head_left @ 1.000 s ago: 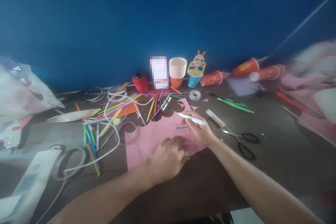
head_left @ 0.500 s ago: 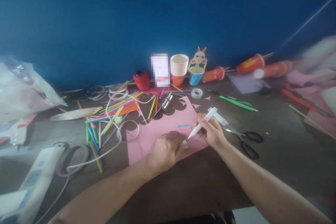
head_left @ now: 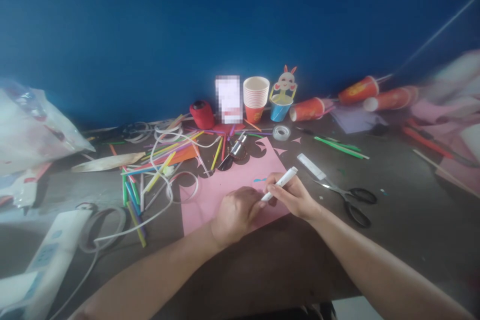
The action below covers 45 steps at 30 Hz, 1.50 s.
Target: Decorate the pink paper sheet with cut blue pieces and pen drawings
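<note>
A white marker (head_left: 284,181) slants down to the left, held by my right hand (head_left: 294,197) with the fingers wrapped round its barrel. Its lower end meets the fingers of my left hand (head_left: 238,214), which is closed on the marker's white cap (head_left: 265,197). Whether the cap is pushed fully on cannot be made out. Both hands are over a sheet of pink paper (head_left: 210,200) with scalloped cut-outs along its far edge. A small blue shape (head_left: 258,180) lies on the paper, partly covered by my right hand.
Scissors (head_left: 347,196) and a white ruler-like strip (head_left: 312,166) lie to the right. Behind stand stacked paper cups (head_left: 256,97), a blue cup (head_left: 281,109) with a rabbit figure, and tape (head_left: 281,133). Coloured sticks (head_left: 165,160), a white cable (head_left: 151,160) and a power strip (head_left: 56,245) are left.
My right hand has moved left and down, bringing the marker's exposed tip to the cap in my left hand. The tip is now hidden. My left hand has barely moved.
</note>
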### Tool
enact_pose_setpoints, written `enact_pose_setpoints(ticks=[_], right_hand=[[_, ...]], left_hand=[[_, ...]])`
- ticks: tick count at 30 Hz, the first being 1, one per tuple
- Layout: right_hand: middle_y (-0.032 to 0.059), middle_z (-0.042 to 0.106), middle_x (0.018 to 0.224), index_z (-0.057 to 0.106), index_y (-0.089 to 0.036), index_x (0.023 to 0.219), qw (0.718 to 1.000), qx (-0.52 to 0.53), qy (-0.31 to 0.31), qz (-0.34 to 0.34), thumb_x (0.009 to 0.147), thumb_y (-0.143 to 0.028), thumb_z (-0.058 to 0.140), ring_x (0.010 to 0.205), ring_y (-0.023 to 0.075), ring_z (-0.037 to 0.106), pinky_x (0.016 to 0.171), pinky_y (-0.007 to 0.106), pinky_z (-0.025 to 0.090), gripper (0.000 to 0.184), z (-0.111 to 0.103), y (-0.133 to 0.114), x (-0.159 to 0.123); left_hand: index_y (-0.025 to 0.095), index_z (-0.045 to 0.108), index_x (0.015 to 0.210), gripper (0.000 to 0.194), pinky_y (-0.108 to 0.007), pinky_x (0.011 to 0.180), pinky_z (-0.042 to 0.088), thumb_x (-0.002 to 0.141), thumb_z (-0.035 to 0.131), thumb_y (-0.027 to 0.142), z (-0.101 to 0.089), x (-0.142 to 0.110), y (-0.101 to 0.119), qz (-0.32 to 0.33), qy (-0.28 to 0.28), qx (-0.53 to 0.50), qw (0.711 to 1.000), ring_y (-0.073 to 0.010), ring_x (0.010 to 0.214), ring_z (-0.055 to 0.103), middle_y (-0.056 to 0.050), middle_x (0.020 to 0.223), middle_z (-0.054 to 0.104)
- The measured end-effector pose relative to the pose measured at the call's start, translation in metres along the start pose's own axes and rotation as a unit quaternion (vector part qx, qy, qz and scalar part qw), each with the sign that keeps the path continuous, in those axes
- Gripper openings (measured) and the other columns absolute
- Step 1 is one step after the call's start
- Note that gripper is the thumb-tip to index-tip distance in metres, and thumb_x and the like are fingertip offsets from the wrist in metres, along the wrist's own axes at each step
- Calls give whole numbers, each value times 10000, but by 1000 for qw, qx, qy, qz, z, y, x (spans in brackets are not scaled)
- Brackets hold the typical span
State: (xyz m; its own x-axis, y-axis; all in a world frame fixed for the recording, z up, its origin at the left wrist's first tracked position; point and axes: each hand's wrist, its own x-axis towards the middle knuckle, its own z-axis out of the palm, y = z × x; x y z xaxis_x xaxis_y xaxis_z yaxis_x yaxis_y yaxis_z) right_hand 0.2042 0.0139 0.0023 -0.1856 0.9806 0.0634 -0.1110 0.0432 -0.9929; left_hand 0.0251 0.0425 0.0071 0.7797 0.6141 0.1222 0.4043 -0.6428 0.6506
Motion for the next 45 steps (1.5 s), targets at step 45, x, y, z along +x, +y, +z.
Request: enact_pose_setpoints(ticks=[45], right_hand=[[-8, 504, 597, 539, -173, 628, 983, -77, 151, -70, 866, -395, 470, 531, 105, 463, 516, 244, 371, 333, -14, -5, 7]], left_hand=[[152, 597, 866, 290, -338, 727, 497, 881, 422, 383, 11, -2, -2, 7, 15, 118, 993, -204, 829, 613, -86, 883, 651]])
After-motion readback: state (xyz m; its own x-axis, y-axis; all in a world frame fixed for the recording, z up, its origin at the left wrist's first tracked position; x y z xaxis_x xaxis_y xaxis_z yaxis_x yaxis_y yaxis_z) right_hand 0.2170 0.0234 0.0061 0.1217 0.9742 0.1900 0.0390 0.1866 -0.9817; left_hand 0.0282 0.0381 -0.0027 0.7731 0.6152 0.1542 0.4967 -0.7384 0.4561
